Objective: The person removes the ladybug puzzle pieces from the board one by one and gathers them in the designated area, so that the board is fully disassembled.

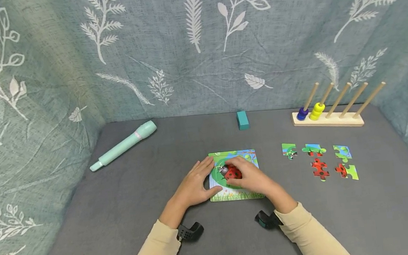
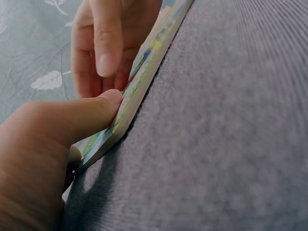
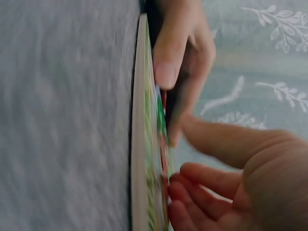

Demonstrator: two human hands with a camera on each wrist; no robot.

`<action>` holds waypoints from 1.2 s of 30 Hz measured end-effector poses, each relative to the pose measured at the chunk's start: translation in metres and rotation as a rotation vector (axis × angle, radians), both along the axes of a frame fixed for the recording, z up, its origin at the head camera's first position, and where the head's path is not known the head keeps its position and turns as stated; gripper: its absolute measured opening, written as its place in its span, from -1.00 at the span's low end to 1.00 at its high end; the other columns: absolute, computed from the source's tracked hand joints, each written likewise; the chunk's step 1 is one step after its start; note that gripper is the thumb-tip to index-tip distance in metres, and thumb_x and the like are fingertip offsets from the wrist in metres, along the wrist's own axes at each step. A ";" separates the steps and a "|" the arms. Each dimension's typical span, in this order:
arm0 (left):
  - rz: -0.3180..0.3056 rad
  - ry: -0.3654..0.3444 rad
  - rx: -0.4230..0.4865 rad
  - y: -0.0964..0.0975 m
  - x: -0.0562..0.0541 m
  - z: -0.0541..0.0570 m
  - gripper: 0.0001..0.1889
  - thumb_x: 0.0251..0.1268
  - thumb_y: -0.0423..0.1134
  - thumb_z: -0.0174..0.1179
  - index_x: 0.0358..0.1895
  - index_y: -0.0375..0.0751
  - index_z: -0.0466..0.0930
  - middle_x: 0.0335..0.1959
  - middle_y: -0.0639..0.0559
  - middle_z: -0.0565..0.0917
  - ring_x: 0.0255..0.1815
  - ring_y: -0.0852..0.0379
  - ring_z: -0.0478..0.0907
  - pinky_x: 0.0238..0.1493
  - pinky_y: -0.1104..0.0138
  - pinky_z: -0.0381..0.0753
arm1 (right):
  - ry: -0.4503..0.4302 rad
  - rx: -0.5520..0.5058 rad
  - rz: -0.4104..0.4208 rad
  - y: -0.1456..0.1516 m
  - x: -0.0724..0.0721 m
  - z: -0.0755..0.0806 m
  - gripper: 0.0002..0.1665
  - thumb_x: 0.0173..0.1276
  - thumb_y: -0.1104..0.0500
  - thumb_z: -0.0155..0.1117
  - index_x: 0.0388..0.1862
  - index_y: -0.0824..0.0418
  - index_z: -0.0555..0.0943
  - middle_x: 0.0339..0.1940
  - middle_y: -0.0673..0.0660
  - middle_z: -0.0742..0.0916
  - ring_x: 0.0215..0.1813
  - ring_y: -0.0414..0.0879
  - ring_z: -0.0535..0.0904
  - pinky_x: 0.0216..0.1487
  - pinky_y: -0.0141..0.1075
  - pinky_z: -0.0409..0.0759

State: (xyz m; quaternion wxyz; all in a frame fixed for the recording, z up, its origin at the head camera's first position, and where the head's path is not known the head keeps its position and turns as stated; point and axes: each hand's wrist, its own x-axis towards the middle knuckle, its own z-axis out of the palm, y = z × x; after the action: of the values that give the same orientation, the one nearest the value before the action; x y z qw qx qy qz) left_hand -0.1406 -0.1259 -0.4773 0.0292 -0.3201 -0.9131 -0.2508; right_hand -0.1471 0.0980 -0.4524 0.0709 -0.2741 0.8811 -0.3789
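Note:
A puzzle board [image 1: 237, 196] with a red ladybug picture [image 1: 232, 171] on green lies flat on the grey table. My left hand [image 1: 195, 185] rests at its left side, fingers stretched along the edge. The left thumb [image 2: 96, 113] presses on the board's front rim near the corner. Over the right half is my right hand [image 1: 253, 178], its thumb and fingers apart on either side of the ladybug. In the right wrist view, the right fingertips [image 3: 180, 192] touch the board's surface, with nothing seen pinched. The palms' undersides are hidden in the head view.
Several loose jigsaw pieces, among them a red one [image 1: 319, 169], lie to the right. Behind them stands a wooden peg stand [image 1: 329, 120] with blue and yellow beads. A teal block [image 1: 242, 120] sits at the back, and a mint folded umbrella [image 1: 123, 146] lies left.

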 end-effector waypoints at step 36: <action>0.002 -0.034 0.015 -0.001 -0.002 0.004 -0.14 0.13 0.08 0.26 0.38 -0.43 0.22 0.44 -0.23 0.23 0.47 -0.08 0.17 0.50 0.01 0.14 | 0.112 -0.053 -0.185 -0.019 0.011 -0.005 -0.53 0.02 0.35 0.49 -0.04 0.27 0.60 -0.21 0.12 0.57 -0.23 -0.10 0.57 -0.21 -0.30 0.65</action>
State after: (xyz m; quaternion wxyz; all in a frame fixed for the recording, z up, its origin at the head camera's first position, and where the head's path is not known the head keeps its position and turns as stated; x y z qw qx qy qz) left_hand -0.1424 -0.1270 -0.4729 0.0163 -0.3147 -0.9118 -0.2632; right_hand -0.1358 0.0785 -0.4572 -0.0212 -0.2141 0.8948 -0.3913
